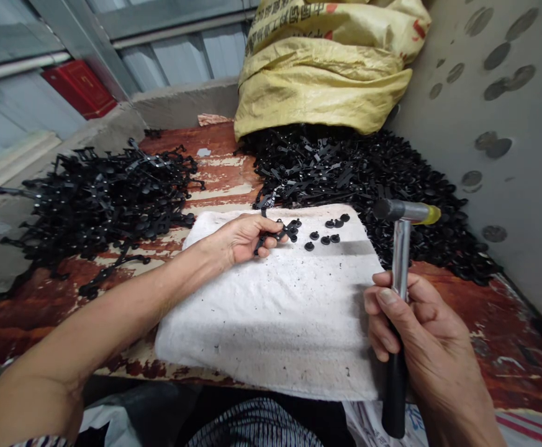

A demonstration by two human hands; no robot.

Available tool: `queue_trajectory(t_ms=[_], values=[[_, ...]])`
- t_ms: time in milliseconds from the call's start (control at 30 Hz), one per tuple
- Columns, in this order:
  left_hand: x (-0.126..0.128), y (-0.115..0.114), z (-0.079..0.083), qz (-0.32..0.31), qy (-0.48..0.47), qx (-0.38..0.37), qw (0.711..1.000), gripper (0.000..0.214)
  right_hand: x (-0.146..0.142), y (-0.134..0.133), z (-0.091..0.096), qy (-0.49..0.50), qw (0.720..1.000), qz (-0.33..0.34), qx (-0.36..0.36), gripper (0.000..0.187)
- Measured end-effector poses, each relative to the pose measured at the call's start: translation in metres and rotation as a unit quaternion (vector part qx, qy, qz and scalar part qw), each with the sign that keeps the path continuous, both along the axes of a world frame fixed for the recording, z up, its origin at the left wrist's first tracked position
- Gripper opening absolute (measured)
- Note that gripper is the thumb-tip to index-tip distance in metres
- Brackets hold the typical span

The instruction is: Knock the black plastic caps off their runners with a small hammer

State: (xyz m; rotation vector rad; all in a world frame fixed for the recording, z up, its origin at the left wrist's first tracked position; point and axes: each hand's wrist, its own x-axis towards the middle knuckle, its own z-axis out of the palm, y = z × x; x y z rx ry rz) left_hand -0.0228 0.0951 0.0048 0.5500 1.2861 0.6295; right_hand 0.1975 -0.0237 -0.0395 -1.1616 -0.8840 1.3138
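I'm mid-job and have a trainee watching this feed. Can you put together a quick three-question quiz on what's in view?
1. What tool does the right hand hold?
2. True or false: the left hand holds a black part above the white cloth.
3. Which is nearer the yellow sack: the left pile or the right pile?

Key:
1. A hammer.
2. True.
3. The right pile; the sack's lower edge meets it at the back.
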Motion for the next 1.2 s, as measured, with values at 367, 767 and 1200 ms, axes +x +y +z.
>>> queue_trajectory(t_ms=[367, 767, 1200], values=[[-0.002, 0.002, -0.003, -0.010, 0.005, 0.006, 1.000, 0.011, 0.001, 0.000, -0.001, -0.009, 1.000, -0.005, 0.004, 0.029], [0.006, 0.001, 0.001, -0.013, 0.055, 0.028, 0.998, 0.019, 0.001, -0.001, -0.001, -0.002, 1.000, -0.002, 0.015, 0.025], [0.009, 0.006, 0.006, -0.049, 0.151, 0.060, 0.986, 0.021, -0.001, 0.000, 0.001, -0.094, 0.995, 0.038, 0.016, 0.031]])
